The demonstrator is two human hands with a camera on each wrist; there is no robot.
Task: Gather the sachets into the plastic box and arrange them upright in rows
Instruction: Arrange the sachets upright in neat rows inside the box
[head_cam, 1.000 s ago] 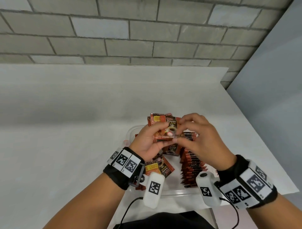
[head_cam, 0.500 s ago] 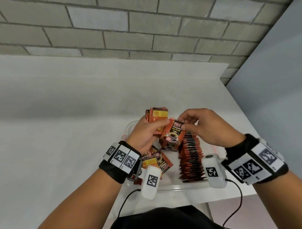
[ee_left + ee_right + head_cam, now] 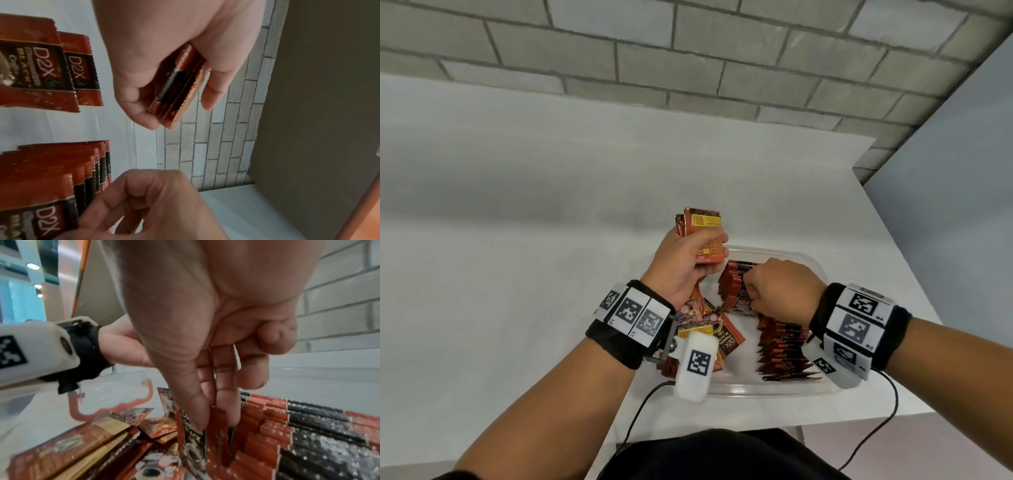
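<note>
My left hand (image 3: 705, 253) is raised over the far left corner of the clear plastic box (image 3: 753, 390) and grips a small stack of red-and-black sachets (image 3: 702, 226), seen edge-on in the left wrist view (image 3: 180, 84). My right hand (image 3: 749, 291) is down in the box. Its thumb and forefinger pinch the top of one sachet (image 3: 217, 436) standing in the upright row (image 3: 782, 346) along the box's right side. Several loose sachets (image 3: 722, 339) lie flat in the left part of the box.
The box stands at the near right corner of a white table (image 3: 517, 274). A brick wall (image 3: 688, 68) runs behind the table and a grey panel (image 3: 962, 171) stands at the right. Cables from the wrist cameras hang off the front edge.
My right hand took one sachet from the stack in the left hand and lowered it into the upright row. The left hand kept its stack, raised.
</note>
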